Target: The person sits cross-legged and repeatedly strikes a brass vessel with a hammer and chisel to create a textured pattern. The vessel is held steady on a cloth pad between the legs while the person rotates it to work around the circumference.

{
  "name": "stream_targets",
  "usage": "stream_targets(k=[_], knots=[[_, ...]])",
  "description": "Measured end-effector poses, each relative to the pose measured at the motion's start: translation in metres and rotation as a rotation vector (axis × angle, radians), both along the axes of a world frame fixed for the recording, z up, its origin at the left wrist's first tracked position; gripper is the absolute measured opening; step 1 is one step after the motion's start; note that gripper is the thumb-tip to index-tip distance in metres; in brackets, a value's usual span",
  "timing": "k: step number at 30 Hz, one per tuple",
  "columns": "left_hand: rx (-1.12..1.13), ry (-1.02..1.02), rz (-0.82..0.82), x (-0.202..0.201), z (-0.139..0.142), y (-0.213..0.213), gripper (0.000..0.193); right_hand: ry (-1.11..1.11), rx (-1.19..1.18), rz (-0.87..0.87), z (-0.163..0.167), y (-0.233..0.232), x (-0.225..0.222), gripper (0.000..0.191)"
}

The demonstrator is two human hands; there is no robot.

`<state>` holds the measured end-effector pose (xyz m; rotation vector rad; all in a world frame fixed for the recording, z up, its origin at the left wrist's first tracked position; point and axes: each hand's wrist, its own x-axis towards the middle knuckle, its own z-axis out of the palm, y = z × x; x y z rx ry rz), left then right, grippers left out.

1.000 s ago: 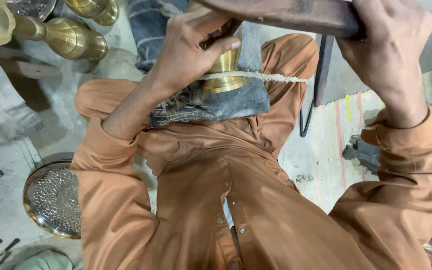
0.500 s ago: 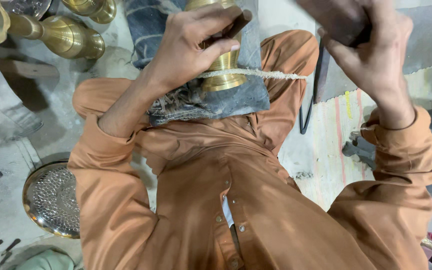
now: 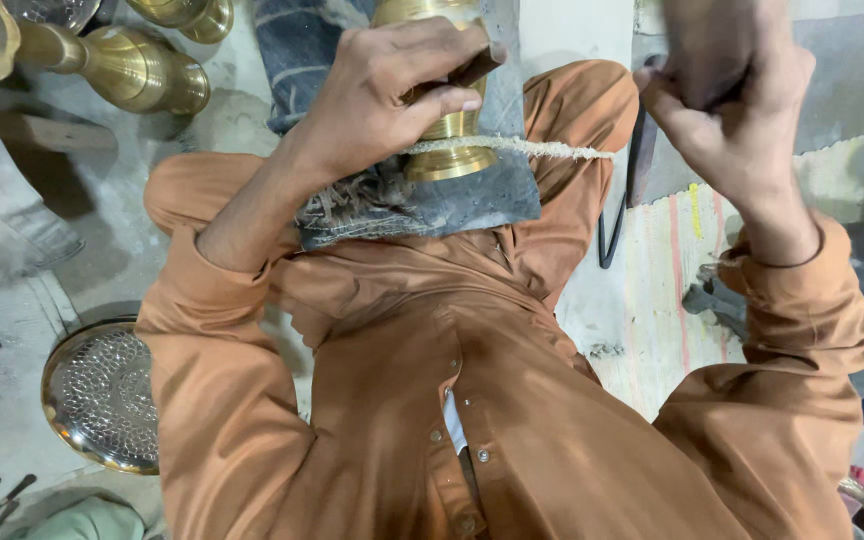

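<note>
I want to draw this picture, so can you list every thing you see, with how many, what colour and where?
brass vessel: one, gold, upright on the lap.
cord: one, pale, wrapped around the vessel's neck, running right.
denim cloth: one, blue-grey, under the vessel.
brass pots: about three, gold, top left on the floor.
patterned round dish: one, silver with gold rim, bottom left.
striped mat: one, pale, on the right.
shirt: one, orange-brown, worn.
left hand: gripping the vessel and a dark tool.
right hand: raised, closed, blurred.

brass vessel (image 3: 439, 120) top: cut off by the upper edge
right hand (image 3: 727, 110) above the vessel's rope (image 3: 522, 148): blurred, fingertips cropped
</note>
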<state>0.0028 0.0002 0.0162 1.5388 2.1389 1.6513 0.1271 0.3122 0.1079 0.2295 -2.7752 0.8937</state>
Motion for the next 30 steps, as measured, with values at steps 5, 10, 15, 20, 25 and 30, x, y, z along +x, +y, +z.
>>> stream_targets(k=[5,10,15,20,25,30], knots=[[0.029,-0.002,-0.012,-0.001,0.002,0.000,0.034,0.166,0.309,0.123,-0.005,0.006,0.005,0.052],[-0.005,0.029,-0.012,-0.001,0.000,-0.001,0.034,0.061,0.077,0.107,-0.005,0.003,0.007,0.048],[-0.017,0.035,-0.035,0.001,0.003,-0.006,0.034,0.043,-0.033,0.066,-0.007,0.005,0.007,0.042],[0.036,0.010,-0.010,0.003,0.004,-0.007,0.032,0.197,0.216,0.093,-0.007,0.025,0.012,0.056],[0.038,0.073,0.001,0.001,-0.002,-0.007,0.031,0.111,-0.168,0.078,-0.012,0.022,0.014,0.052],[0.078,0.119,0.008,0.002,-0.006,-0.007,0.028,0.085,0.387,0.156,0.006,0.012,0.014,0.063]])
